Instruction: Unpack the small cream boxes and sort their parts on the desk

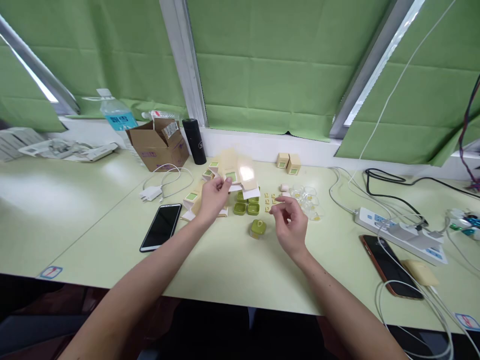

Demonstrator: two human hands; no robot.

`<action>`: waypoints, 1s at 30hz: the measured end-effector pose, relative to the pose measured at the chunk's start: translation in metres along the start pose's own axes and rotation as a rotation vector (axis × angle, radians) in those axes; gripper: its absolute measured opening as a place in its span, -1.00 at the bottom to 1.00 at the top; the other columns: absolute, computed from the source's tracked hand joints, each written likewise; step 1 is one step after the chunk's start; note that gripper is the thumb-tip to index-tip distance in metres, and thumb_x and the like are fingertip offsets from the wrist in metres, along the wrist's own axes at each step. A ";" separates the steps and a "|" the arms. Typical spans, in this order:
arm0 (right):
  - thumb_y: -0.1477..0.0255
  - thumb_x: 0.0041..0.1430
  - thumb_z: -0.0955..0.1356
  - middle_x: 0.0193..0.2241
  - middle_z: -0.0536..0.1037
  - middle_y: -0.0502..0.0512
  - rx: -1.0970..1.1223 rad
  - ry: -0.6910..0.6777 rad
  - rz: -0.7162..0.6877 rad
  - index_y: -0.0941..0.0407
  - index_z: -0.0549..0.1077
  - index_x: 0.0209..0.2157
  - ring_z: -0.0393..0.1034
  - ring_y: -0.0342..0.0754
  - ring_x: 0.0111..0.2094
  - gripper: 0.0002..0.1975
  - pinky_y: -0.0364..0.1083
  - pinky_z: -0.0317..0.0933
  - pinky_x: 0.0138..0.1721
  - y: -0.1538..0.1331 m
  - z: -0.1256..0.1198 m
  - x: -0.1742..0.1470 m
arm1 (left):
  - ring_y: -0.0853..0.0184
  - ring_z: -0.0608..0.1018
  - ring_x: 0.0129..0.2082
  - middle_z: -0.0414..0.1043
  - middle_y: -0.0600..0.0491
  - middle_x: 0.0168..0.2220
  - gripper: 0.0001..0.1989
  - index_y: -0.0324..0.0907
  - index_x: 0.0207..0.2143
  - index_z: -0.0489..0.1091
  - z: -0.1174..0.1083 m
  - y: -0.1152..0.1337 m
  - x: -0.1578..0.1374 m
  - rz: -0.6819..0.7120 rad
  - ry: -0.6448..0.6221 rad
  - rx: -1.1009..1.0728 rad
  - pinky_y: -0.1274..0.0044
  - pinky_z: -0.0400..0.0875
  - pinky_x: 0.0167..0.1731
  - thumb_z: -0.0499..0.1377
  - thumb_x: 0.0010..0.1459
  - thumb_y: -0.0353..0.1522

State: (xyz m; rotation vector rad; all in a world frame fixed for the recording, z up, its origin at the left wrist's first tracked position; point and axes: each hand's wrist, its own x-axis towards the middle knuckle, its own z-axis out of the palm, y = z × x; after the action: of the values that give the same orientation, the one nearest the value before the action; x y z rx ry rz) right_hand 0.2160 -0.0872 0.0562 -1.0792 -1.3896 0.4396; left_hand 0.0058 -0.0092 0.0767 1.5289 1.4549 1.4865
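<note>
My left hand (214, 201) is closed, thumb and fingers pinching a flat, unfolded cream box blank (239, 171) with a green square on it. More box blanks (192, 196) lie beneath and beside that hand. My right hand (290, 225) hovers with bent fingers, thumb and index apart, nothing visible in it. Beside its fingertips lie several small gold pieces (267, 202) in rows. Between the hands sits a small container with a green lid (258, 227). Green square cups (246, 208) are grouped behind it. Clear plastic cups (308, 200) and pale pink pieces (284, 188) lie behind my right hand.
Two folded boxes (288, 163) stand near the wall. To the left are a phone (161, 227), a charger (151, 193), a cardboard box (159, 147) and a black bottle (194, 141). A power strip (399, 235), another phone (390, 267) and loose cables occupy the right.
</note>
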 end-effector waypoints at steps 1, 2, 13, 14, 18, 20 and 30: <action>0.36 0.31 0.36 -0.51 0.57 -0.04 -0.029 -0.009 -0.081 0.05 0.45 -0.14 0.32 -0.15 -0.58 -0.88 -0.15 0.19 -0.55 0.001 0.001 -0.003 | 0.37 0.30 -0.54 0.18 0.13 -0.62 -0.51 -0.13 -0.62 0.17 0.003 0.005 0.013 0.038 -0.003 0.097 0.51 0.15 -0.47 0.19 0.23 -0.06; 0.40 0.32 0.34 -0.52 0.57 -0.05 -0.063 -0.023 -0.173 0.05 0.45 -0.14 0.30 -0.16 -0.60 -0.90 -0.15 0.18 -0.55 0.002 0.002 -0.005 | 0.36 0.29 -0.54 0.16 0.14 -0.64 -0.50 -0.12 -0.64 0.14 0.008 0.009 0.026 0.062 -0.027 0.186 0.50 0.14 -0.46 0.20 0.23 -0.07; 0.50 0.33 0.27 -0.64 0.46 -0.01 -0.437 -0.283 -0.818 0.08 0.51 -0.31 0.21 -0.11 -0.65 -0.81 -0.03 -0.05 -0.57 0.004 0.008 -0.028 | 0.03 0.59 -0.07 0.60 -0.19 -0.20 -0.67 -0.18 -0.29 0.47 0.121 0.015 0.119 -0.132 -0.182 0.775 0.28 0.24 0.01 0.14 0.31 -0.10; 0.50 0.34 0.27 -0.65 0.44 -0.02 -0.440 -0.283 -0.835 0.08 0.51 -0.31 0.19 -0.11 -0.65 -0.81 -0.03 -0.07 -0.57 0.004 0.009 -0.028 | 0.03 0.58 -0.05 0.61 -0.20 -0.18 -0.67 -0.19 -0.26 0.48 0.128 0.012 0.119 -0.121 -0.190 0.788 0.27 0.22 0.04 0.13 0.31 -0.11; 0.51 0.34 0.29 -0.67 0.39 -0.03 -0.431 -0.258 -0.880 0.09 0.51 -0.34 0.12 -0.12 -0.65 -0.81 -0.03 -0.12 -0.57 0.002 0.009 -0.028 | 0.02 0.54 0.01 0.62 -0.21 -0.17 -0.71 -0.22 -0.26 0.51 0.141 -0.003 0.111 -0.076 -0.220 0.847 0.25 0.14 0.11 0.17 0.27 -0.16; 0.51 0.34 0.29 -0.67 0.38 -0.04 -0.437 -0.261 -0.883 0.09 0.50 -0.36 0.10 -0.13 -0.66 -0.80 -0.03 -0.13 -0.56 0.002 0.010 -0.028 | 0.01 0.51 0.03 0.62 -0.21 -0.19 -0.72 -0.22 -0.29 0.52 0.141 -0.010 0.106 -0.061 -0.230 0.875 0.23 0.11 0.13 0.19 0.25 -0.18; 0.45 0.34 0.26 -0.69 0.37 -0.02 -0.497 -0.331 -0.722 0.05 0.47 -0.44 0.12 -0.12 -0.66 -0.74 -0.03 -0.11 -0.56 0.010 0.007 -0.024 | -0.05 0.39 0.12 0.60 -0.23 -0.16 -0.60 -0.22 -0.22 0.56 0.101 0.008 0.104 0.082 -0.135 0.865 0.20 0.14 0.11 0.02 0.37 -0.17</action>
State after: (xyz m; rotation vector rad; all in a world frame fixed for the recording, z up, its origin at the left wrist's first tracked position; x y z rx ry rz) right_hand 0.2081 -0.0987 0.0333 -0.8195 -2.1314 -0.2872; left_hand 0.0815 0.1132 0.0950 2.1291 2.1063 0.7656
